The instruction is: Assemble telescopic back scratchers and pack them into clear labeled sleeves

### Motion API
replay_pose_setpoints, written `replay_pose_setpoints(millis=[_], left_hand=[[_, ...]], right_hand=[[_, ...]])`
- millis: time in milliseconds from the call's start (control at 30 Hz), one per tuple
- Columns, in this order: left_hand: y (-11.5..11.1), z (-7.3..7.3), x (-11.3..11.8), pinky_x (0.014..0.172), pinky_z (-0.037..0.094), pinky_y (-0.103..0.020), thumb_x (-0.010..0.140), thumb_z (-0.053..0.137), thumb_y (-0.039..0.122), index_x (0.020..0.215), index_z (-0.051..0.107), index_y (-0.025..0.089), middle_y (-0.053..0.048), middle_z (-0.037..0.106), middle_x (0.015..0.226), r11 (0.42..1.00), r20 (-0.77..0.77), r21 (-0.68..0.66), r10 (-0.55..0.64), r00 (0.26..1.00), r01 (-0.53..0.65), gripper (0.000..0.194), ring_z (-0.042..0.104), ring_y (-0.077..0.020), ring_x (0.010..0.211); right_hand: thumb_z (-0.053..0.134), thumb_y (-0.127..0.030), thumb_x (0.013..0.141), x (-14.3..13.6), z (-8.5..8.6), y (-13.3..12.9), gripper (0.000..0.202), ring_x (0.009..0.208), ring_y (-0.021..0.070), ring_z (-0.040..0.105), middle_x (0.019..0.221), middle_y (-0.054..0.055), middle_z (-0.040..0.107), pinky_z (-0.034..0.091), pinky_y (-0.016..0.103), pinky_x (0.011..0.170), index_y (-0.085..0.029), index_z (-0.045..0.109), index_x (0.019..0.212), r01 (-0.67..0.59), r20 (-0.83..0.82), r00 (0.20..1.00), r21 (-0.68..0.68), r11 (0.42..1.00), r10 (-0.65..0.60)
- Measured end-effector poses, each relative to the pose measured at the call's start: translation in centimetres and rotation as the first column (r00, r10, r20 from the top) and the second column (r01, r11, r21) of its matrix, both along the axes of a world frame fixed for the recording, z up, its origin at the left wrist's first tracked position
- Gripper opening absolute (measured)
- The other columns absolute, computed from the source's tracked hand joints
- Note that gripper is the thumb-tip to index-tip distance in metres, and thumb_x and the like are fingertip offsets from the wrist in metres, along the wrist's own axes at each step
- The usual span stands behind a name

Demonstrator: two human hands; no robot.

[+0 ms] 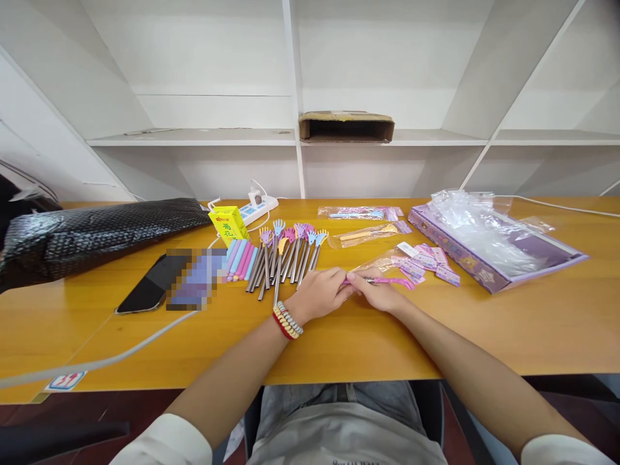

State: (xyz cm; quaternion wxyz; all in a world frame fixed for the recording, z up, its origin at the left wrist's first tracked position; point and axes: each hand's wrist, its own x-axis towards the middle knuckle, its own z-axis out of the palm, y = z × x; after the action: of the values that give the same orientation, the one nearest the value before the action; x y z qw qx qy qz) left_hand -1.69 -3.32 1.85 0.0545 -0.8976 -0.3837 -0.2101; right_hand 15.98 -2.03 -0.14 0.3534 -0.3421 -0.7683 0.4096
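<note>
My left hand [322, 292] and my right hand [376, 292] meet over the middle of the desk. Both are closed around a pink back scratcher [400, 281], whose end sticks out to the right. A clear plastic bag [380, 261] lies just behind the fingers; whether a hand grips it too, I cannot tell. Small pink and purple cards [426, 261] are scattered beyond my right hand. Behind my left hand lie several metal tubes with coloured hand-shaped scratcher heads [288, 255]. Pink and blue handles [241, 259] are lined up beside them.
Bagged back scratchers [365, 235] lie farther back. A purple box [477, 271] at right holds clear bags [479, 226]. At left are a yellow box [227, 224], a power strip [261, 208], a phone [151, 284], a white cable [145, 342] and a black wrapped package [97, 236].
</note>
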Motion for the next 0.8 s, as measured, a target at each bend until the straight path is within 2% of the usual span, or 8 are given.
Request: replay_pose_setpoints(millis=[100,267,367,500,600,700,733,800], left_hand=[[-0.3,-0.1,0.3,0.055,0.038,-0.027,0.090,0.035,0.038,0.085,0.051,0.017,-0.004,0.063,0.078,1.000,0.001,-0.005,-0.018,1.000,0.018,0.027,0.059,-0.0158,0.066],[-0.8,0.0,0.7,0.051,0.037,-0.027,0.089,0.034,0.039,0.088,0.052,0.017,-0.004,0.063,0.073,0.999,-0.006,0.011,-0.049,0.999,0.049,0.028,0.059,-0.0160,0.059],[-0.6,0.2,0.7,0.051,0.037,-0.027,0.089,0.033,0.041,0.087,0.053,0.018,-0.004,0.063,0.071,0.999,-0.009,0.004,-0.041,0.999,0.042,0.031,0.059,-0.0152,0.058],[-0.3,0.1,0.3,0.052,0.036,-0.026,0.090,0.032,0.042,0.084,0.053,0.018,-0.003,0.062,0.069,1.000,-0.010,-0.023,0.010,1.000,-0.010,0.033,0.058,-0.0152,0.059],[-0.3,0.2,0.3,0.055,0.039,-0.027,0.090,0.034,0.044,0.086,0.052,0.017,-0.004,0.062,0.074,0.996,0.050,-0.073,0.062,0.997,-0.059,0.032,0.059,-0.0161,0.064],[-0.3,0.3,0.6,0.066,0.044,-0.027,0.090,0.036,0.041,0.099,0.051,0.018,-0.005,0.062,0.088,0.991,0.175,-0.122,0.077,0.982,-0.056,0.029,0.059,-0.0163,0.077],[-0.3,0.4,0.7,0.070,0.045,-0.028,0.091,0.035,0.039,0.102,0.050,0.018,-0.006,0.061,0.092,0.990,0.217,-0.130,0.076,0.973,-0.049,0.028,0.059,-0.0163,0.081],[-0.1,0.5,0.9,0.078,0.045,-0.029,0.093,0.031,0.033,0.106,0.050,0.018,-0.007,0.059,0.097,0.990,0.275,-0.133,0.086,0.958,-0.050,0.028,0.057,-0.0166,0.088]], right_hand=[[0.038,-0.046,0.090,-0.1,0.5,-0.6,0.045,0.056,0.0106,0.044,0.058,0.001,0.050,0.036,0.024,0.056,-0.015,0.050,0.059,-0.002,-0.023,1.000,0.062,0.998,0.003],[0.036,-0.037,0.091,0.3,1.1,-1.6,0.042,0.051,0.0089,0.039,0.054,-0.001,0.046,0.034,0.023,0.053,-0.016,0.048,0.057,0.020,0.030,0.999,0.253,0.967,-0.029],[0.036,-0.037,0.091,0.5,1.5,-1.6,0.042,0.051,0.0088,0.040,0.054,0.000,0.046,0.034,0.023,0.053,-0.016,0.048,0.056,0.017,0.057,0.998,0.289,0.957,-0.035],[0.042,-0.040,0.088,0.4,1.8,-1.3,0.039,0.053,0.0091,0.041,0.056,-0.001,0.048,0.033,0.023,0.052,-0.016,0.051,0.059,0.032,0.093,0.995,0.159,0.987,-0.047],[0.054,-0.043,0.081,0.2,1.6,-0.7,0.033,0.057,0.0094,0.043,0.059,-0.002,0.049,0.034,0.022,0.054,-0.016,0.052,0.062,0.111,0.037,0.993,0.046,0.993,-0.113],[0.064,-0.043,0.073,-0.1,1.3,0.2,0.029,0.059,0.0099,0.047,0.062,-0.002,0.052,0.038,0.023,0.057,-0.017,0.054,0.066,0.235,-0.207,0.946,-0.093,0.968,-0.249],[0.066,-0.043,0.071,-0.2,1.3,0.5,0.029,0.060,0.0103,0.049,0.063,-0.001,0.053,0.041,0.024,0.059,-0.017,0.055,0.067,0.247,-0.315,0.905,-0.160,0.956,-0.287],[0.070,-0.043,0.068,-0.6,1.7,1.1,0.030,0.063,0.0114,0.053,0.067,0.000,0.055,0.044,0.026,0.063,-0.016,0.056,0.069,0.191,-0.512,0.793,-0.307,0.932,-0.331]])
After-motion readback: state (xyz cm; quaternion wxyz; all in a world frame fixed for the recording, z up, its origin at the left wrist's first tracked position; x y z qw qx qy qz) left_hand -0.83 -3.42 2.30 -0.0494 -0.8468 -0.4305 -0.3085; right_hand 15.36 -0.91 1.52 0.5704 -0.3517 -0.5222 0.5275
